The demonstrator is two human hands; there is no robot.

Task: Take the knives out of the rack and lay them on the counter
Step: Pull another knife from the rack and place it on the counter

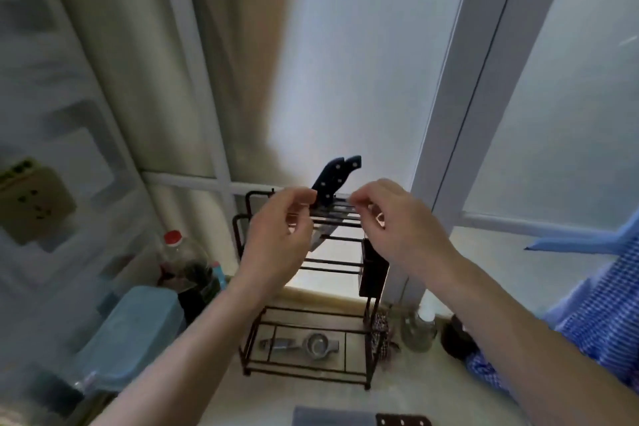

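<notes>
Knives [333,180] stand handle-up in the top of the black wire rack [304,318], between the left hand [276,235] and right hand [397,221], both loosely curled and empty, while a metal squeezer [304,344] lies on its bottom shelf.

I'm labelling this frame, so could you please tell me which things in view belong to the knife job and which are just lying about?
Part of the job:
- two dark-handled knives standing in the rack
- black wire rack
- counter
- knife already lying on the counter
- left hand and right hand, both empty

Lying about:
- metal squeezer
- red-capped bottle
- blue tub
- glass jar
</notes>
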